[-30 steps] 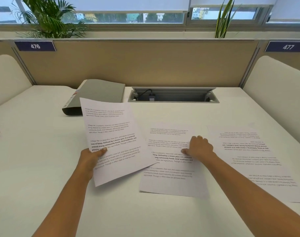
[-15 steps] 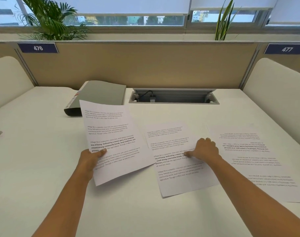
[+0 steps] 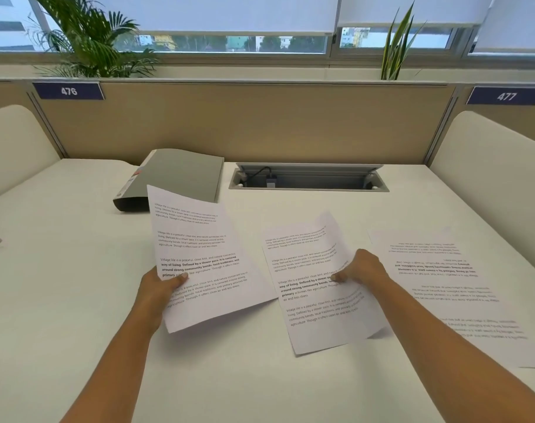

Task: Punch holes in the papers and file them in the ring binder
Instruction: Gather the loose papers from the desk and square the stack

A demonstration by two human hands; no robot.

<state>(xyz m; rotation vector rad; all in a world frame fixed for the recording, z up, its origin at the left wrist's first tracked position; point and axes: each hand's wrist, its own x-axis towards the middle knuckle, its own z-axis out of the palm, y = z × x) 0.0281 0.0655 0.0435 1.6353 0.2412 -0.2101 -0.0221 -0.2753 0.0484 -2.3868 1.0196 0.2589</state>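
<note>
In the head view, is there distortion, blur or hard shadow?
Head view: the wide lens bows the partition top; light is soft and even, with faint shadows under the sheet in the left hand and the sheet in the right hand; print on the flat sheet at right smears toward the frame edge.

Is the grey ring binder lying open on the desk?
No, the ring binder lies closed, its cover flat, behind the sheet that the left hand holds.

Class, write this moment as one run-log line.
left hand: holds sheet | right hand: grips second sheet | third sheet: flat on desk | binder: closed
</note>
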